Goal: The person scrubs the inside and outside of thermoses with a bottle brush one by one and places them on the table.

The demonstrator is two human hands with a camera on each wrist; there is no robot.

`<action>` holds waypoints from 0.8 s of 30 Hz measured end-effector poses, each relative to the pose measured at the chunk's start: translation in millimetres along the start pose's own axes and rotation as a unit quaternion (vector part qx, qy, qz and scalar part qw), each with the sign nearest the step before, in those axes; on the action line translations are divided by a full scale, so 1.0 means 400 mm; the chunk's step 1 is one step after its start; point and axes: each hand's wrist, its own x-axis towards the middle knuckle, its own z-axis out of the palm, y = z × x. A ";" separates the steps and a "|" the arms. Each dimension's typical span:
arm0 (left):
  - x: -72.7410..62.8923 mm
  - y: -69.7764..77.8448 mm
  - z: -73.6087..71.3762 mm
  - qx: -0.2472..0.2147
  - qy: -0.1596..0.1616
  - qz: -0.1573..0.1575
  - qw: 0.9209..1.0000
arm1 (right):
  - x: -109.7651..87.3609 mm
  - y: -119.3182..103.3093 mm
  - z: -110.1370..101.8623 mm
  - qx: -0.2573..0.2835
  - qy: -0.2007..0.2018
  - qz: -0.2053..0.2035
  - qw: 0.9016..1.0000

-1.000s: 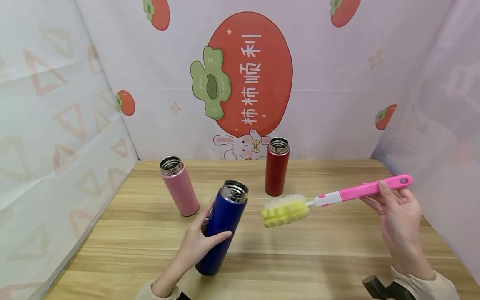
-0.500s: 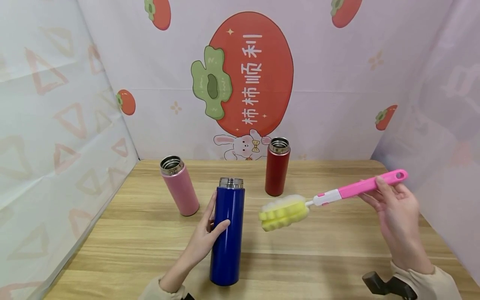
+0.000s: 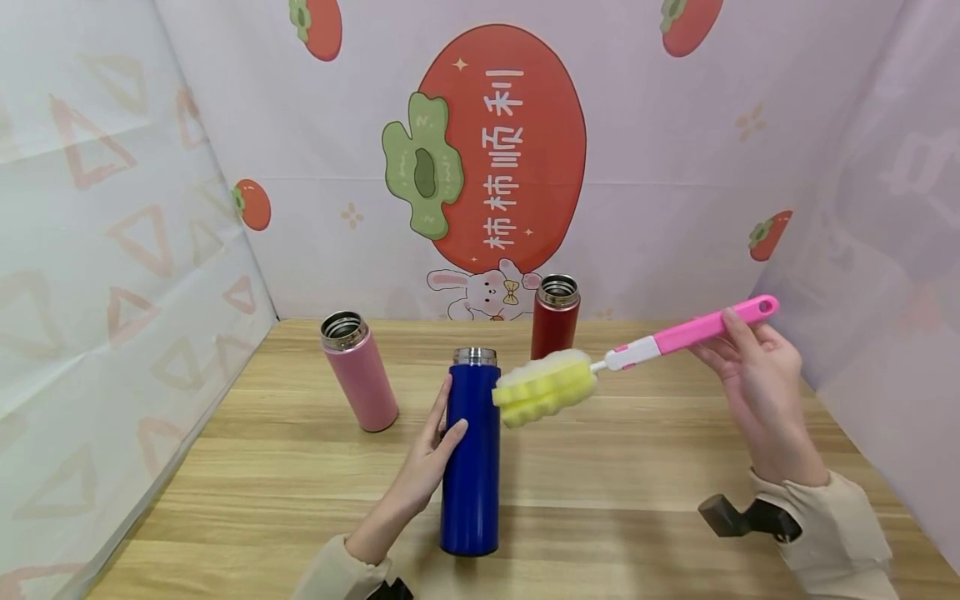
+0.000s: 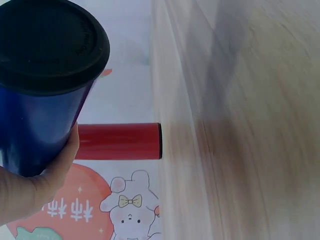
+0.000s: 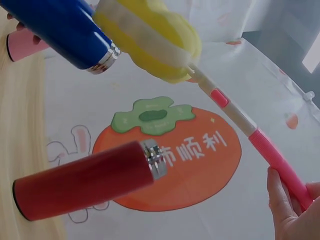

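My left hand (image 3: pixel 422 468) grips the side of a blue thermos flask (image 3: pixel 472 483), thumb across its front. The flask stands nearly upright in the head view, its steel mouth uncapped at the top. Its black base (image 4: pixel 47 47) faces the camera in the left wrist view, raised off the table. My right hand (image 3: pixel 763 387) pinches the pink handle of a bottle brush (image 3: pixel 686 333) between thumb and fingers. The yellow and white sponge head (image 3: pixel 546 387) points left, overlapping the blue flask's upper right edge and hiding the lower part of a red thermos flask (image 3: pixel 555 325).
A pink thermos flask (image 3: pixel 362 379), also uncapped, stands on the wooden table (image 3: pixel 240 483) at the left. The red one stands at the back. A patterned cloth backdrop (image 3: pixel 660 217) rises behind and along both sides.
The blue flask has gone from a rightward tilt to nearly upright and shifted right with my left hand. My right hand has carried the brush left and upward, toward the flask.
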 end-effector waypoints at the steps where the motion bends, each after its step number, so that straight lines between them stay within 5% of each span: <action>1: 0.002 -0.001 0.003 -0.008 -0.001 -0.001 1.000 | 0.005 0.003 0.005 -0.001 0.001 0.000 1.000; 11: 0.015 -0.005 0.025 -0.035 0.002 0.002 0.999 | 0.045 0.030 0.043 0.034 0.006 0.011 0.999; 24: 0.027 0.004 0.034 -0.027 0.037 -0.007 0.999 | 0.042 0.062 0.028 -0.037 0.004 0.043 0.998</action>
